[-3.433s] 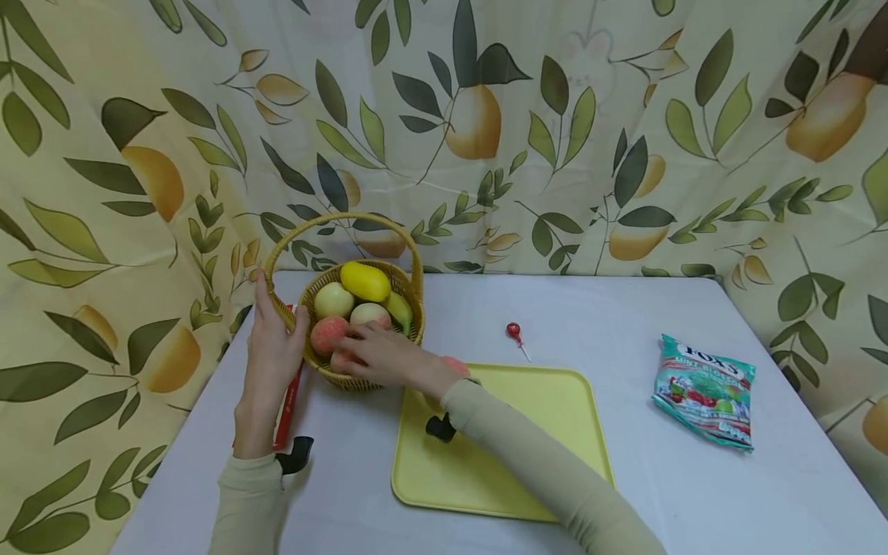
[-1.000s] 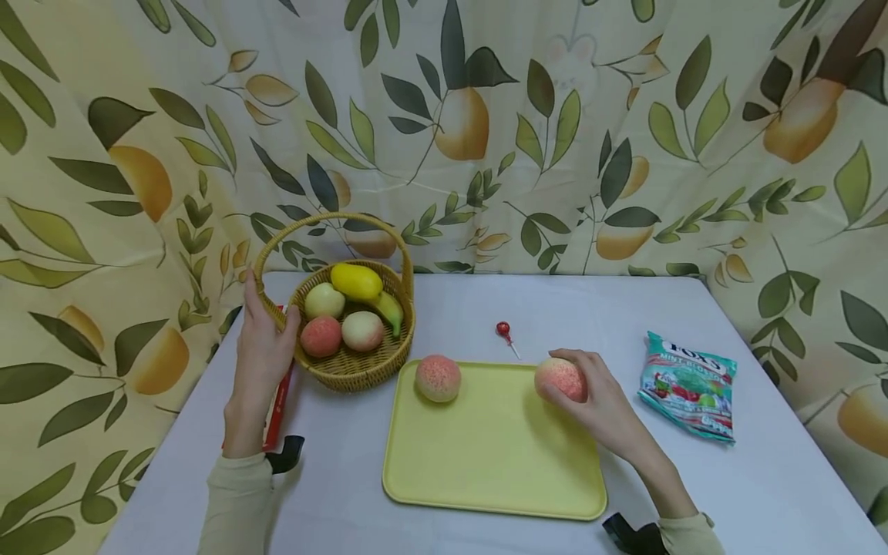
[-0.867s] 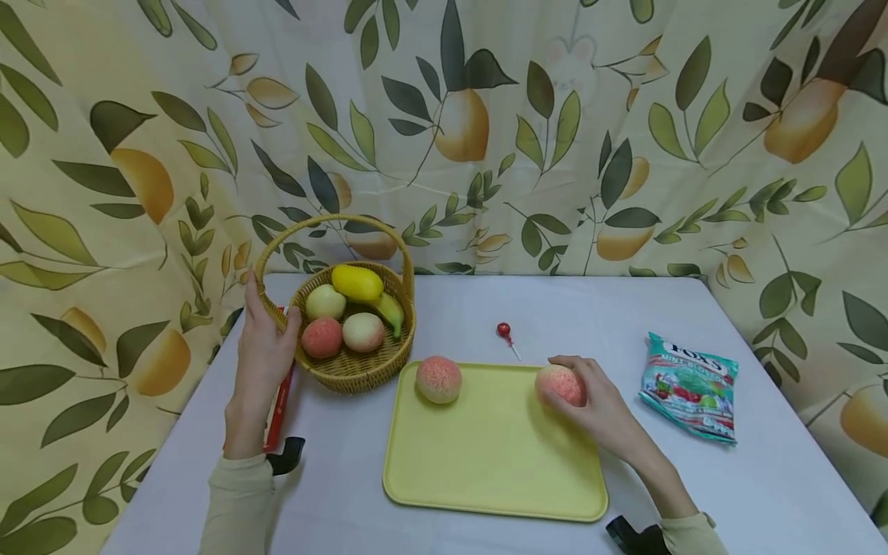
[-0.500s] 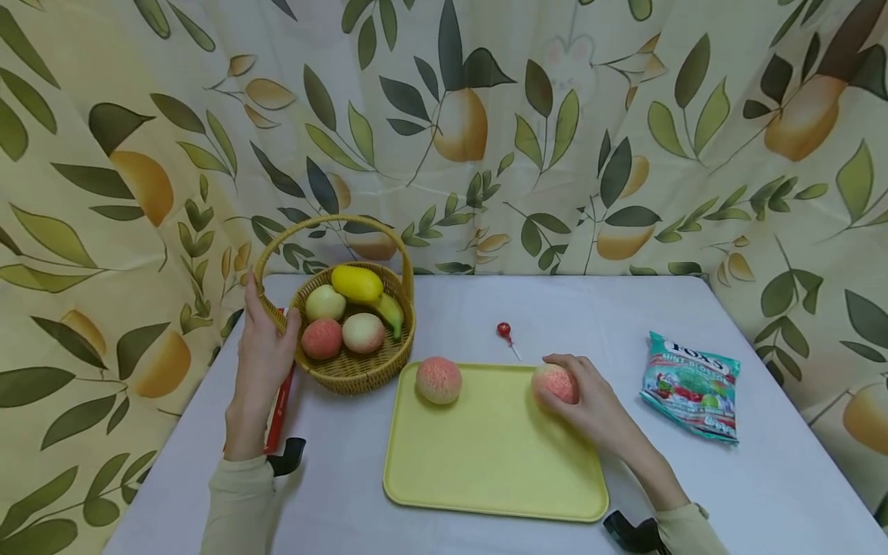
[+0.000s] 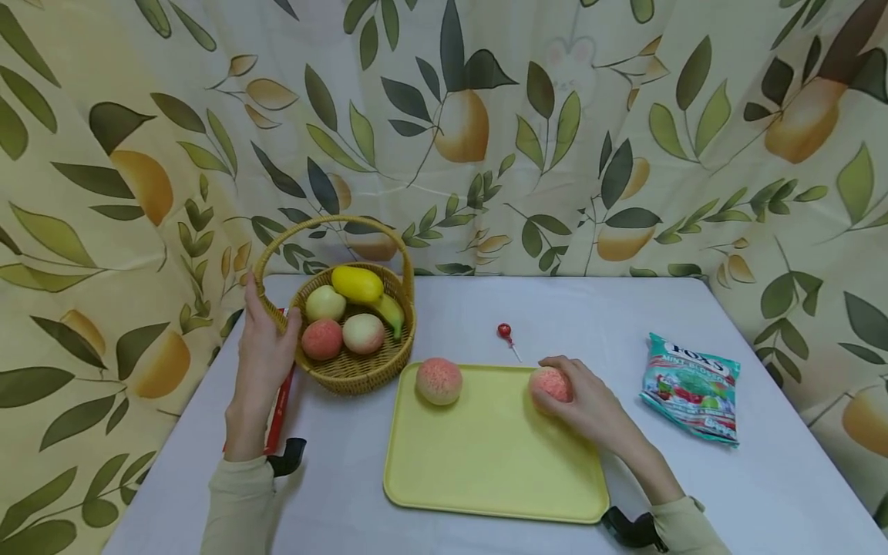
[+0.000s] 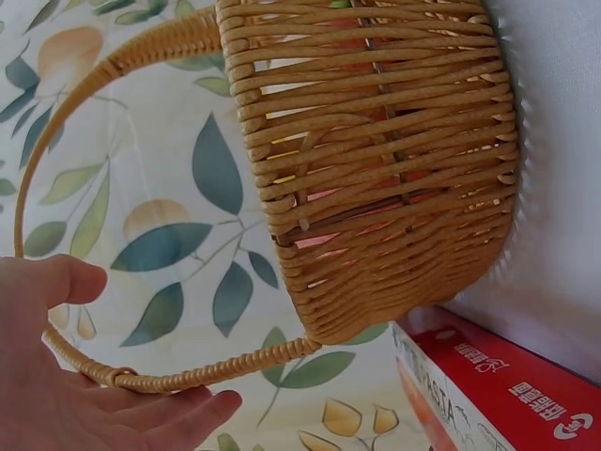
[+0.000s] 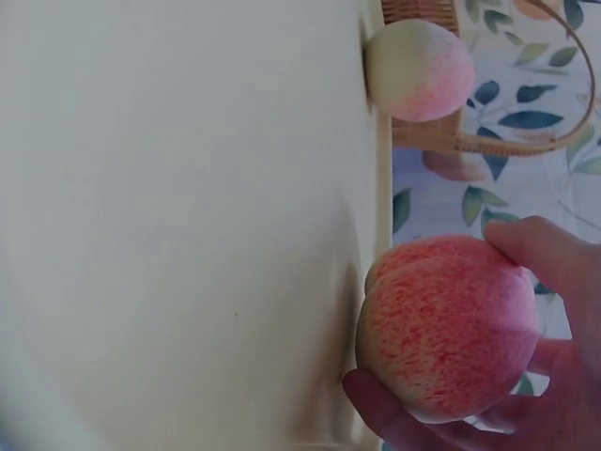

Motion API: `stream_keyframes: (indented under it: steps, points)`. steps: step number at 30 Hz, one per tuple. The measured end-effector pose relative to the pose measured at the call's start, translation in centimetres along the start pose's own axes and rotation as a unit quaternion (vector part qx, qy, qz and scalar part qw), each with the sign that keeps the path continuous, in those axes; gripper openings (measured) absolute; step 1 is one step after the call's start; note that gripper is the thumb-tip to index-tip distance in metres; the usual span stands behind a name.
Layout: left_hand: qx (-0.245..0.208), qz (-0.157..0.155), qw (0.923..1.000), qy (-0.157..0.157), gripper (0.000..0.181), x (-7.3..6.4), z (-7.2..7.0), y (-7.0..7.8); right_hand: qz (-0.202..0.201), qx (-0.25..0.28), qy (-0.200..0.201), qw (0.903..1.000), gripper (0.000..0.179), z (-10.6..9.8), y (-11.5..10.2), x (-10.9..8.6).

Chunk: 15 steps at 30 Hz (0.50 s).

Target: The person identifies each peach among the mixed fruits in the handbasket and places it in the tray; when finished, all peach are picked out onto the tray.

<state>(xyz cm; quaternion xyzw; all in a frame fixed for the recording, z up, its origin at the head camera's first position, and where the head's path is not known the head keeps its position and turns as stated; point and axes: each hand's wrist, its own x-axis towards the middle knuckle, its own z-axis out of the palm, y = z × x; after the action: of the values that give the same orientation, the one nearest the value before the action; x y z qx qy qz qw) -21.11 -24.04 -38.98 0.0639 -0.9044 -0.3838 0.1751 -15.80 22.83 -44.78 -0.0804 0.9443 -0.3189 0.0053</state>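
My right hand [image 5: 597, 408] grips a pink peach [image 7: 451, 329] at the far right corner of the yellow tray [image 5: 486, 470]. Thumb and fingers are spread round its sides. Whether the peach touches the tray is hard to tell. A second peach [image 5: 439, 381] sits at the tray's far left corner. My left hand [image 5: 264, 358] rests against the handle [image 6: 188, 378] of the wicker basket [image 5: 361, 379], fingers fairly straight and thumb apart from them. Inside the basket lie a banana [image 5: 391, 314], a yellow oblong fruit [image 5: 357, 284], a pale green round fruit [image 5: 326, 303] and two peaches [image 5: 322, 339].
A red box [image 6: 507, 376] lies beside the basket, partly behind my left hand. Beyond the tray is a red lollipop [image 5: 505, 332]. A teal candy bag [image 5: 691, 389] lies on the right of the white-covered table [image 5: 333, 478]. Patterned curtain [image 5: 430, 200] hangs behind.
My right hand has left the basket with a peach and come over to the tray's far right corner, then shifted slightly left. The left hand has stayed at the basket handle.
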Motion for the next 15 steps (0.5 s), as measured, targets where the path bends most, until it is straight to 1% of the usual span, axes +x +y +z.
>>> stream_keyframes:
  steps: [3,10,15]
  points:
    - [-0.004,0.005,1.0,-0.001,0.087,0.03,0.09,0.0,0.002,-0.009,-0.001,1.0,0.055,-0.07,0.11,-0.07]
    - [-0.002,0.001,1.0,0.0,0.087,0.06,0.11,0.01,-0.008,-0.003,0.003,1.0,0.053,-0.15,0.38,0.13]
    - [-0.004,0.002,1.0,0.002,0.087,0.03,0.08,0.0,-0.006,-0.013,-0.015,0.9998,0.055,-0.44,0.33,0.25]
